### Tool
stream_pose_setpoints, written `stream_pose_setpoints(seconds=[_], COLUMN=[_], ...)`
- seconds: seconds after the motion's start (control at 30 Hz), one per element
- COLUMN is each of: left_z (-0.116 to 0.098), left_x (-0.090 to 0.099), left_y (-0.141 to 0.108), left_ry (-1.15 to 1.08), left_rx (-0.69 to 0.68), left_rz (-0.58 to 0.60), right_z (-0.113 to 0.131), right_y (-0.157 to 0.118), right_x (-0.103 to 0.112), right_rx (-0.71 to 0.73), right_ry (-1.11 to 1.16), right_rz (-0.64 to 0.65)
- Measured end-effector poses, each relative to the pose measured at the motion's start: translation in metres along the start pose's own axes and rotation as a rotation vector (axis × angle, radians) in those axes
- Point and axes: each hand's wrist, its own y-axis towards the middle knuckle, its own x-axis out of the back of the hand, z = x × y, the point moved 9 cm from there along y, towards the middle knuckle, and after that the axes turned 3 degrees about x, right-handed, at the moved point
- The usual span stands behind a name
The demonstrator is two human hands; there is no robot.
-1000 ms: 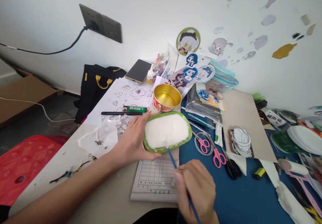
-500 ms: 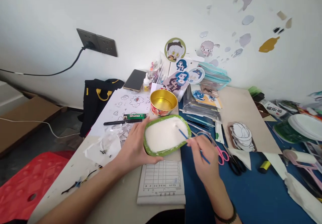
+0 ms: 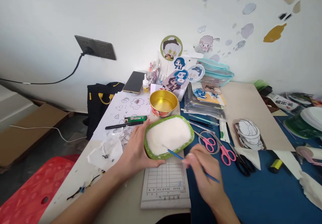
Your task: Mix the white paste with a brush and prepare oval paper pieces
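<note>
Green-rimmed dish (image 3: 159, 156), a rounded rectangle filled almost level with smooth white material (image 3: 173, 130), sits in the middle of the view, just in front of a gold-lined round tin (image 3: 163, 100) and over the far end of a printed form pad (image 3: 166, 182); whether it rests on anything is hard to tell. The left hand (image 3: 137, 150) grips its left end, thumb along the near edge and fingers around the side. The right hand (image 3: 207, 173) pinches a slim blue stick (image 3: 175, 154), whose pale tip meets the white surface near the front rim. Left of the dish lie crumpled white paper scraps (image 3: 108, 152), a black pen (image 3: 120, 125) and a sheet of line drawings (image 3: 129, 105). Pink-handled scissors (image 3: 228, 156) and black-handled scissors (image 3: 245, 166) lie to the right, on a blue mat (image 3: 251, 197). Farther back, a dark phone (image 3: 134, 82) lies beside a small white dropper bottle (image 3: 145, 82).
</note>
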Motion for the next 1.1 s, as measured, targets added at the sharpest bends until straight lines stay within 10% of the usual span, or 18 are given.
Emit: stream_pose_setpoints(seconds=[0.13,0.3,0.43,0.6,1.0,1.1], left_z=[0.001,0.001,0.005,0.003,0.001,0.001], left_x=[-0.002,-0.001,-0.003,-0.002,-0.003,-0.002], left_y=[0.0,-0.001,-0.002,-0.002,0.0,0.0], left_ry=[0.01,-0.007,-0.028,-0.039,-0.024,-0.013], left_rx=[0.02,0.012,0.041,0.04,0.032,0.039], left_rz=[0.026,0.016,0.045,0.037,0.059,0.056], right_z=[-0.007,0.005,0.001,0.006,-0.001,-0.002], right_y=[0.001,0.01,0.012,0.018,0.016,0.014], right_x=[0.023,-0.005,0.01,-0.014,0.008,0.0], right_rx=[-0.061,0.017,-0.052,0.01,-0.051,-0.022], right_ry=[-0.138,-0.02,-0.057,-0.003,-0.092,-0.031], right_rz=[-0.196,0.033,-0.138,0.053,-0.074,0.069])
